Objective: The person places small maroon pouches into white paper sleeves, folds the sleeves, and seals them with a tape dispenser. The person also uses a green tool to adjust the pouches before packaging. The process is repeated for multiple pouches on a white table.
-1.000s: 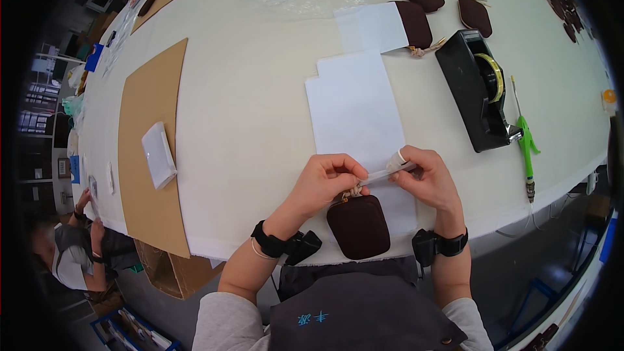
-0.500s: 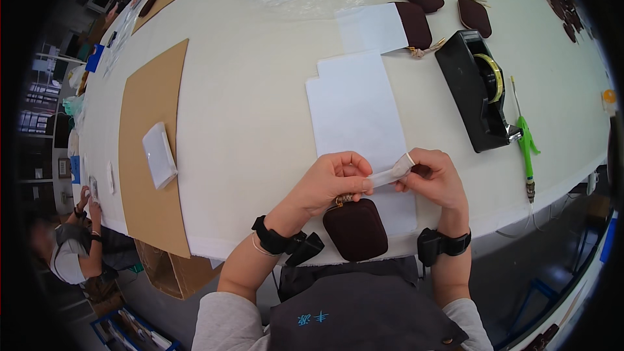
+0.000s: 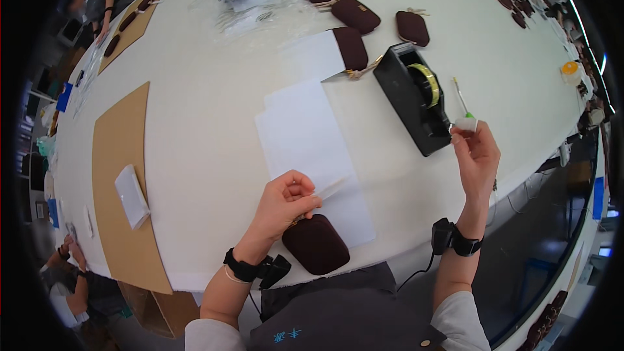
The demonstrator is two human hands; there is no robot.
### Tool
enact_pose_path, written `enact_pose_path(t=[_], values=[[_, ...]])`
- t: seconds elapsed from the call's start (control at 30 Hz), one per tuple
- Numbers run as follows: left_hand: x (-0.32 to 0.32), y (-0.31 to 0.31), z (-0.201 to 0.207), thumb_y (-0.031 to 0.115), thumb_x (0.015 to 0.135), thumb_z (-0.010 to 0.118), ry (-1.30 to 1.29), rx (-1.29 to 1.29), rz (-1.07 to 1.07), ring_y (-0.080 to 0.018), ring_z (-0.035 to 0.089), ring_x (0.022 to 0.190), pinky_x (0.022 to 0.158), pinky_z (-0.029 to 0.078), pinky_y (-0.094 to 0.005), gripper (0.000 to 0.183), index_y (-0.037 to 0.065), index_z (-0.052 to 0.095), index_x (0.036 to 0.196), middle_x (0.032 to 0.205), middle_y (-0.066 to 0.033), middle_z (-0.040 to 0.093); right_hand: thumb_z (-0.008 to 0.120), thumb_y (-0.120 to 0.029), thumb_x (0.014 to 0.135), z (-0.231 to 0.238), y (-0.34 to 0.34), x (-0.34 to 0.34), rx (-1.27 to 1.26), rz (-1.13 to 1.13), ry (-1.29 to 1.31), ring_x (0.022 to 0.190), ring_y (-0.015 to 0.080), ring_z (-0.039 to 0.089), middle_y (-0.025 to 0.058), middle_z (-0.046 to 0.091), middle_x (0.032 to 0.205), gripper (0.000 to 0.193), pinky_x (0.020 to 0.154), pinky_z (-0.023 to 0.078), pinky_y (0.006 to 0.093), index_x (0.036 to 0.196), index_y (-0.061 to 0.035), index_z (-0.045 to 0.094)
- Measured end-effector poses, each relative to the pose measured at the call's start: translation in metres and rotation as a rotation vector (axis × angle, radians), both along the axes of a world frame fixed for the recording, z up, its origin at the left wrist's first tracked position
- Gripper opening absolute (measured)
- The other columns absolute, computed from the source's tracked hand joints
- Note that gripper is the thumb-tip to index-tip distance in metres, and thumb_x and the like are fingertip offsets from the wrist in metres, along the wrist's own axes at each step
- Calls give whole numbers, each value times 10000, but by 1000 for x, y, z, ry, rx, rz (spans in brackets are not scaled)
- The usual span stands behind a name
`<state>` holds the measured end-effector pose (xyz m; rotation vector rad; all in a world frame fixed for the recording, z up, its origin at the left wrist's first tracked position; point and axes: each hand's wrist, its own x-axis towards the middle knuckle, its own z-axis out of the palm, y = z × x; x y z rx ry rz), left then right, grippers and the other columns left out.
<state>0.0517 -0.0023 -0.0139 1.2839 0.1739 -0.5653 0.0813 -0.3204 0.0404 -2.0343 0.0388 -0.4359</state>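
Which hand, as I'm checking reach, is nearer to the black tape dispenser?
Right. The right hand is just beside the tape dispenser, at its near end; the left hand is farther off, lower left, by the upper edge of the dark brown pouch.

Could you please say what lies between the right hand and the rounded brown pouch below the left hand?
In the head view, white tabletop, then flat white paper, separates right hand from pouch.

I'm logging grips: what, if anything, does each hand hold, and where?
Left hand: a pale strip, pinched by its left end. Right hand: at the tape dispenser; any hold there cannot be told.
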Motion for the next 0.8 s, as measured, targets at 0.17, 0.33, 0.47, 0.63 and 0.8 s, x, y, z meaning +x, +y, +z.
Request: enact_pose_path(t=[0.17, 0.33, 0.47, 0.63, 0.8], values=[[0, -8, 3, -33, 797, 674, -9, -12, 6, -84, 584, 567, 505, 451, -174, 185, 35, 526, 883, 747, -90, 640, 629, -72, 813, 13, -52, 25, -339, 61, 145, 865, 148, 588, 39, 665, 894, 236, 793, 437, 321, 1044, -26, 609], [1, -8, 3, -28, 796, 678, -7, 19, 14, -82, 578, 556, 502, 450, -175, 178, 32, 528, 871, 750, -94, 644, 660, -73, 784, -1, -60, 31, -141, 198, 210, 851, 138, 580, 26, 672, 833, 256, 881, 397, 325, 1029, -29, 598], [1, -9, 3, -25, 798, 681, -8, -6, 17, -83, 575, 556, 503, 450, -175, 176, 31, 532, 872, 751, -95, 645, 668, -50, 768, 0, -52, 33, -108, 193, 149, 775, 112, 578, 25, 655, 773, 248, 857, 410, 301, 999, -27, 581], [0, -10, 1, -28, 808, 672, -19, -23, 41, -84, 574, 563, 507, 451, -175, 169, 28, 533, 884, 752, -98, 645, 680, -49, 761, 9, -40, 17, 121, -17, 48, 703, 93, 556, 28, 624, 724, 259, 718, 436, 254, 971, -35, 529], [-1, -12, 4, -27, 821, 661, -14, -11, 61, -84, 568, 563, 506, 446, -179, 166, 31, 528, 902, 773, -102, 642, 692, -45, 751, -13, -51, -2, 248, -40, 224, 627, 55, 515, 29, 623, 720, 299, 574, 383, 223, 977, -51, 497]])
